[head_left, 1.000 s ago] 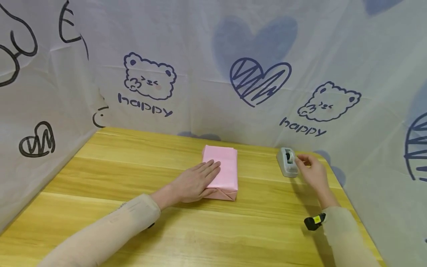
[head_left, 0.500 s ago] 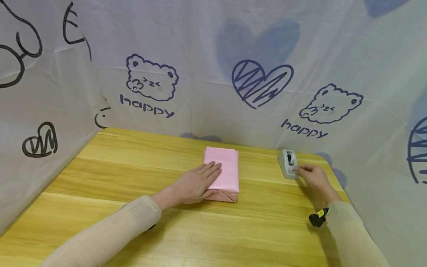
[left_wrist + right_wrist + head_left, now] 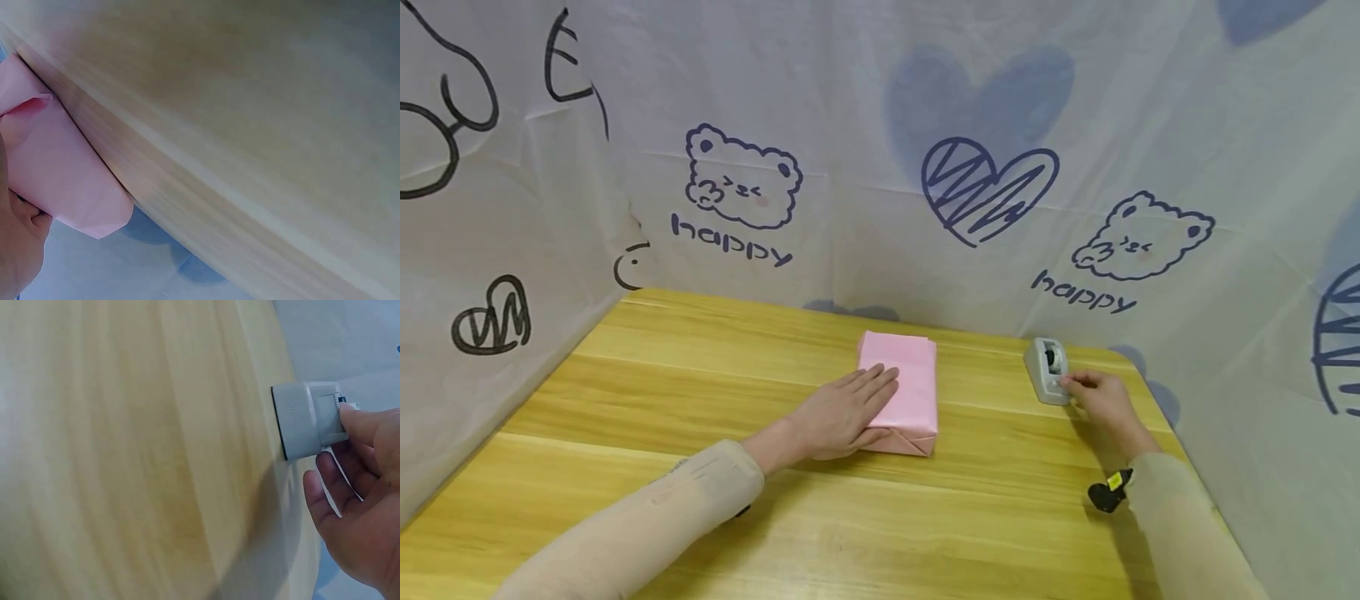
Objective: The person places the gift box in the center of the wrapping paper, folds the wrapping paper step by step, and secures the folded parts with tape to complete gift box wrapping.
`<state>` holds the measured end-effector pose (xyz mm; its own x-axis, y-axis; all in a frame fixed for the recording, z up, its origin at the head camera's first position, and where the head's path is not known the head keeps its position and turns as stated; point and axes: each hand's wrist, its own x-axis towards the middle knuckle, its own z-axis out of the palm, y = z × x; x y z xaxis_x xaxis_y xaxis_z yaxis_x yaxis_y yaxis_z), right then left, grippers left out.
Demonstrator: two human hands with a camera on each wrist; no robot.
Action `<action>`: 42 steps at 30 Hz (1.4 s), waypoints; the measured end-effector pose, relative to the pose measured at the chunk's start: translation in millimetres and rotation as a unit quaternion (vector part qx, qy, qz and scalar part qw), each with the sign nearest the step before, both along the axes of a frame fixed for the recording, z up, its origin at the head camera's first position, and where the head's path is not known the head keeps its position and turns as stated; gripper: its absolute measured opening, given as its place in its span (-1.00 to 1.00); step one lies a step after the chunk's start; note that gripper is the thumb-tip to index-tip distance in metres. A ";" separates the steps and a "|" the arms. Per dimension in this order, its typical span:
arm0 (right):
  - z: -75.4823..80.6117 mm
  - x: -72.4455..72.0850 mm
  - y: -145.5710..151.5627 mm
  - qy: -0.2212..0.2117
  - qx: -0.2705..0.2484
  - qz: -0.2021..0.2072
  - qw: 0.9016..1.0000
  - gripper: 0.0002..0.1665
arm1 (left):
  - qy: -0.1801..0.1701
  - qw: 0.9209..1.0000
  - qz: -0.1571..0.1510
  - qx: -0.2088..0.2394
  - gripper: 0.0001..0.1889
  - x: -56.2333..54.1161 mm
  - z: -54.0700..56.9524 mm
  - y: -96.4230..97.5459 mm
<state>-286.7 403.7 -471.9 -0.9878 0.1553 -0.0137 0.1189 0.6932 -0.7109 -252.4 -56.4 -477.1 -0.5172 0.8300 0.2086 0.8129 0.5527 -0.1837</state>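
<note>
A pink wrapped box (image 3: 910, 383) lies on the wooden table, its folded end towards me. My left hand (image 3: 842, 412) rests flat across its left half, fingers straight. The left wrist view shows the side of the pink box (image 3: 69, 169) against the tabletop, with part of the left hand (image 3: 22, 250) at the edge. At the back right stands a grey tape dispenser (image 3: 1045, 371) with a roll of clear tape (image 3: 1055, 360). Thumb and forefinger of my right hand (image 3: 1101, 400) pinch at its cutter end; in the right wrist view, the thumb covers most of the tape there.
The wooden table (image 3: 700, 383) has a rounded back right corner beyond the tape dispenser. A pale cloth (image 3: 850, 100) printed with bears and hearts hangs behind and at both sides. A small black wrist camera (image 3: 1107, 496) sticks out from the right sleeve.
My right hand has moved from beside the tape roll down to the dispenser's front cutter end, and stays there. The left hand has kept its place on the pink box.
</note>
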 end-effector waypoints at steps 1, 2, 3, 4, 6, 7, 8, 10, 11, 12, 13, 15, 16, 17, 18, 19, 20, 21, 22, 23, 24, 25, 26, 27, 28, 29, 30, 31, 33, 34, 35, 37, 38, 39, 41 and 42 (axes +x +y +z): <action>0.0 1.3 -1.9 0.004 -0.002 -0.002 1.000 -0.48 | -0.001 1.000 0.000 0.000 -0.26 0.0 -0.3 0.0; 0.2 2.5 -3.9 0.006 -0.004 -0.003 1.000 -0.49 | -0.002 1.000 0.001 0.000 -0.26 0.1 -0.5 -0.1; 0.5 3.8 -5.4 0.006 -0.008 -0.004 1.000 -0.49 | -0.002 1.000 0.001 0.000 -0.26 0.0 -0.8 -0.1; 0.5 4.5 -6.3 0.003 -0.009 -0.005 1.000 -0.49 | -0.003 1.000 0.001 0.001 -0.26 0.1 -1.0 -0.2; 0.9 5.8 -7.4 -0.001 -0.015 -0.003 1.000 -0.48 | -0.002 1.000 0.002 0.001 -0.26 0.2 -1.2 -0.2; 1.4 6.5 -7.7 -0.004 -0.016 -0.001 1.000 -0.47 | -0.002 1.000 0.002 0.002 -0.26 0.3 -1.3 -0.3; 2.0 7.0 -7.7 -0.005 -0.016 0.000 1.000 -0.47 | -0.001 1.000 0.002 0.002 -0.26 0.2 -1.4 -0.2; 2.4 7.5 -6.7 -0.006 -0.017 0.004 1.000 -0.47 | 0.000 1.000 0.003 0.001 -0.26 -0.1 -1.8 0.0; 3.1 8.1 -6.1 -0.007 -0.017 0.007 1.000 -0.46 | 0.001 1.000 0.004 0.000 -0.26 -0.4 -1.9 0.1; 3.3 8.2 -5.2 -0.009 -0.017 0.009 1.000 -0.45 | 0.001 1.000 0.004 -0.001 -0.26 -0.7 -2.2 0.1; 3.6 9.0 -4.2 -0.011 -0.019 0.013 1.000 -0.44 | 0.000 1.000 0.004 -0.002 -0.26 -0.9 -2.5 0.3; 4.2 10.1 -1.8 -0.024 -0.030 0.025 0.999 -0.40 | -0.003 1.000 0.003 -0.002 -0.26 -1.1 -3.0 0.4; 4.7 10.7 -0.7 -0.033 -0.039 0.031 0.998 -0.38 | -0.003 1.000 0.003 -0.001 -0.26 -1.2 -3.1 0.5; 5.1 11.5 0.3 -0.041 -0.049 0.038 0.997 -0.35 | -0.004 1.000 0.004 -0.001 -0.25 -1.3 -3.2 0.5; 5.1 12.0 1.2 -0.047 -0.061 0.046 0.996 -0.33 | -0.005 1.000 0.004 0.000 -0.25 -1.4 -3.2 0.4; 5.5 12.8 1.9 -0.055 -0.075 0.055 0.994 -0.30 | -0.005 1.000 0.005 0.000 -0.25 -1.4 -3.2 0.3; 5.3 13.5 2.7 -0.061 -0.088 0.063 0.992 -0.28 | -0.006 1.000 0.006 0.000 -0.25 -1.4 -3.1 0.2; 4.8 14.1 3.5 -0.063 -0.098 0.071 0.991 -0.27 | -0.006 1.000 0.007 0.000 -0.25 -1.4 -2.9 0.0; 4.2 15.0 4.2 -0.066 -0.102 0.075 0.990 -0.26 | -0.007 1.000 0.008 0.001 -0.25 -1.3 -2.7 0.0; 3.3 15.8 4.8 -0.067 -0.106 0.079 0.989 -0.26 | -0.009 1.000 0.008 0.001 -0.25 -1.1 -2.6 -0.1; 2.0 16.5 5.4 -0.067 -0.109 0.081 0.989 -0.26 | -0.010 1.000 0.008 0.002 -0.26 -1.0 -2.5 -0.1; 0.5 17.2 5.8 -0.065 -0.111 0.082 0.988 -0.27 | -0.011 1.000 0.007 0.002 -0.26 -0.8 -2.3 0.0; -1.1 17.9 5.9 -0.060 -0.110 0.080 0.989 -0.27 | -0.012 1.000 0.006 0.003 -0.26 -0.6 -2.2 0.1; -2.8 18.6 5.8 -0.055 -0.108 0.076 0.990 -0.28 | -0.012 1.000 0.005 0.003 -0.26 -0.4 -2.2 0.1; -4.0 19.6 4.8 -0.049 -0.111 0.069 0.990 -0.28 | -0.012 1.000 0.005 0.004 -0.25 -0.2 -2.1 0.3; -5.3 20.3 3.6 -0.041 -0.114 0.062 0.991 -0.28 | -0.011 1.000 0.005 0.003 -0.25 0.0 -1.9 0.3; -6.3 21.3 1.7 -0.033 -0.115 0.053 0.991 -0.28 | -0.011 1.000 0.006 0.002 -0.25 0.1 -1.9 0.4; -7.0 22.6 -0.5 -0.025 -0.114 0.041 0.992 -0.28 | -0.011 1.000 0.006 0.002 -0.25 0.2 -1.7 0.3; -7.3 26.0 -5.9 -0.007 -0.102 0.012 0.995 -0.30 | -0.010 1.000 0.006 0.001 -0.25 0.2 -1.3 0.3; -7.2 27.8 -8.9 0.003 -0.093 -0.004 0.996 -0.32 | -0.007 1.000 0.005 0.001 -0.25 0.1 -0.9 0.4; -7.1 29.4 -11.3 0.011 -0.080 -0.019 0.997 -0.34 | -0.006 1.000 0.005 0.000 -0.25 0.0 -0.6 0.5; -6.6 32.2 -15.6 0.017 -0.062 -0.045 0.997 -0.36 | -0.004 1.000 0.004 0.000 -0.26 -0.3 0.2 0.6; -6.6 33.2 -17.5 0.016 -0.058 -0.054 0.997 -0.36 | -0.002 1.000 0.004 -0.002 -0.26 -0.3 0.7 0.7; -6.9 33.8 -19.0 0.012 -0.061 -0.061 0.996 -0.36 | -0.003 1.000 0.005 -0.003 -0.25 -0.3 1.1 0.9; -8.5 33.7 -20.7 0.003 -0.078 -0.072 0.994 -0.36 | -0.006 1.000 0.006 -0.007 -0.25 0.1 1.7 1.0; -9.6 33.6 -21.5 -0.002 -0.094 -0.079 0.992 -0.36 | -0.008 1.000 0.005 -0.006 -0.25 0.5 1.9 1.1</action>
